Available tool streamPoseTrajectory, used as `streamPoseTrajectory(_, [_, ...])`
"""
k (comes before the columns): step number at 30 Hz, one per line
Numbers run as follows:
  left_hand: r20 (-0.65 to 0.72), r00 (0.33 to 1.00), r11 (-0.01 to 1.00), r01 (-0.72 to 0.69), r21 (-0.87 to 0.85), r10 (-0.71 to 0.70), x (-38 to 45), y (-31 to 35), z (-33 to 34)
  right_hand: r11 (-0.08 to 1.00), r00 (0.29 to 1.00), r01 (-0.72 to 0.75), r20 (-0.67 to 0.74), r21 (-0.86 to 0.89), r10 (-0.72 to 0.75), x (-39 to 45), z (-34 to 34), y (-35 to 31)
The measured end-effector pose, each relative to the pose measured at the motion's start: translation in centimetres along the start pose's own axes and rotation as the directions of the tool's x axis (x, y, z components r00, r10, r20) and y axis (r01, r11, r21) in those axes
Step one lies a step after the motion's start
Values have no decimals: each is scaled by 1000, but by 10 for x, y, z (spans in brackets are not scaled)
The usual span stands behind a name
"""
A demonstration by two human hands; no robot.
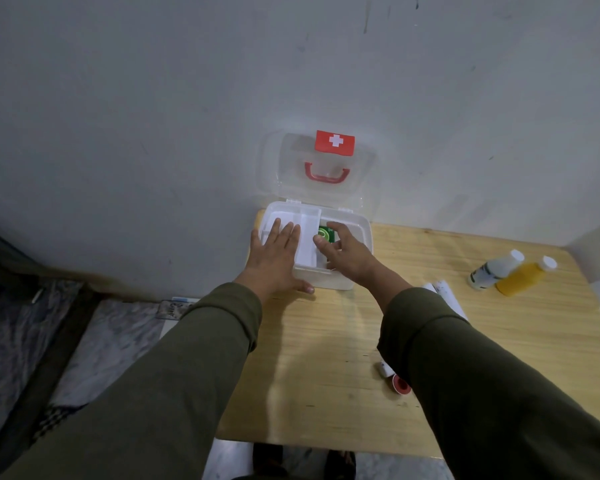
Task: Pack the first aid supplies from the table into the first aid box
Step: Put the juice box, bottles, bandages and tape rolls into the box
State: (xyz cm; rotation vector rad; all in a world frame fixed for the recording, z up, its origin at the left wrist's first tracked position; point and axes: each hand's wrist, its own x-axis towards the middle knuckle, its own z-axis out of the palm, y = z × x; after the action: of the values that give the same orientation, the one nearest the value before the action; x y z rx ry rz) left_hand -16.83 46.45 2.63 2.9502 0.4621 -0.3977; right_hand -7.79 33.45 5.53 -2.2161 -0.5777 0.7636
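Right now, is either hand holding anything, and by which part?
The right hand pinches the small green packet by its near edge, inside the white plastic first aid box. The left hand lies flat on the box's inner tray, holding nothing.

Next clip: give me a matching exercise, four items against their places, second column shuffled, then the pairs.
Items:
1. green packet
2. left hand
3. yellow bottle
4. red-cored tape roll

Places:
A. table's far right, beside a white bottle
B. inside the box, under the right hand
C. near the right sleeve, on the table
D. flat on the box's white tray

Pairs: 1-B, 2-D, 3-A, 4-C
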Motion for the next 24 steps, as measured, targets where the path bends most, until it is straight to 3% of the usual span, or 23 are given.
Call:
streamPoseTrajectory(12, [5,1000,999,-8,-34,9,-1,-2,-1,997,999,-38,23,-70,39,4,3,1])
streamPoseTrajectory(17, [-138,988,995,-76,-62,67,-5,-2,-9,992,982,90,-160,-91,-104,-6,-18,0])
streamPoseTrajectory(21, [-309,943,981,-164,-99,126,0,12,-26,964,900,177,-363,-199,-240,-19,-48,3])
streamPoseTrajectory(24, [-385,909,959,-237,-157,161,7,38,-39,937,854,168,-429,-308,-294,-34,-73,17])
